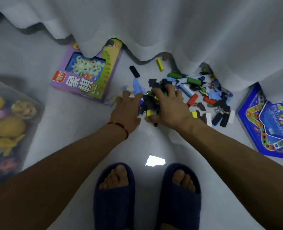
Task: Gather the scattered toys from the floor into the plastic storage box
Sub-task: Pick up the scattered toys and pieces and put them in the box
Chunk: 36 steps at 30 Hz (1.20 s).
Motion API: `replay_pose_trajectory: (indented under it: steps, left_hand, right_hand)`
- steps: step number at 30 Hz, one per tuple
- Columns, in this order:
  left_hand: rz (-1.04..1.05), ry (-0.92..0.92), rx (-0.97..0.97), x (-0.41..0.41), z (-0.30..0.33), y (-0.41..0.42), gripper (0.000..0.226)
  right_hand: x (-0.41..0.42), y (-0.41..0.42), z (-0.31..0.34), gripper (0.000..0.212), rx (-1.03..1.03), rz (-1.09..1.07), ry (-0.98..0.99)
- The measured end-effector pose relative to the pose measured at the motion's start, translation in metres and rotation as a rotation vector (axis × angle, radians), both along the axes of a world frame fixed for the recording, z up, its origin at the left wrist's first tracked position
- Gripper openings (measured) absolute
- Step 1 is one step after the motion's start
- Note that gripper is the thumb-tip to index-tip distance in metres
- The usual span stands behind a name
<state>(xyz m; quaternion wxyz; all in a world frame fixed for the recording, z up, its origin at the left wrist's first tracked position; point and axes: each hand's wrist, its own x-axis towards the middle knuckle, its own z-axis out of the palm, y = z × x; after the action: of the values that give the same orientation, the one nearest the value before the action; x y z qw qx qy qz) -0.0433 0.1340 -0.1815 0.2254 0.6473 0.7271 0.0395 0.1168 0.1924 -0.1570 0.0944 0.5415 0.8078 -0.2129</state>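
- On the floor (81, 130) by the curtain (170, 30), the left hand (126, 112) lies loose-fingered beside the toy pile (193, 93); the right hand (168, 107) curls over dark blocks (150, 105), seemingly grasping them.
- Step, I judge: scooping a handful.
- Next calls for carrying it to the plastic storage box (9, 127), far left, already holding toys.
- The purple game box (86, 75) reads "XIANG QI"; other lettering is unreadable.
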Motion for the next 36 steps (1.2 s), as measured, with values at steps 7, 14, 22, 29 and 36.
replay_pose_trajectory:
  steps: [7, 14, 22, 29, 36]
  left_hand:
    - [-0.028, -0.036, 0.064, -0.005, -0.019, 0.026, 0.056]
    - [-0.055, 0.019, 0.105, -0.005, -0.027, 0.036, 0.048]
    - [-0.254, 0.211, 0.265, -0.001, -0.032, 0.027, 0.039]
    - [-0.432, 0.454, 0.128, -0.003, -0.063, 0.022, 0.046]
    - [-0.382, 0.477, 0.376, -0.007, -0.055, 0.017, 0.030]
  right_hand:
    - [-0.006, 0.028, -0.024, 0.084, 0.009, 0.031, -0.054]
    - [0.005, 0.046, -0.030, 0.069, 0.022, 0.086, -0.038]
    - [0.007, 0.070, -0.026, 0.072, -0.003, 0.241, -0.083]
    - [0.010, 0.069, -0.021, 0.062, 0.082, 0.216, -0.075]
    - [0.034, 0.067, -0.018, 0.065, 0.095, 0.040, 0.128]
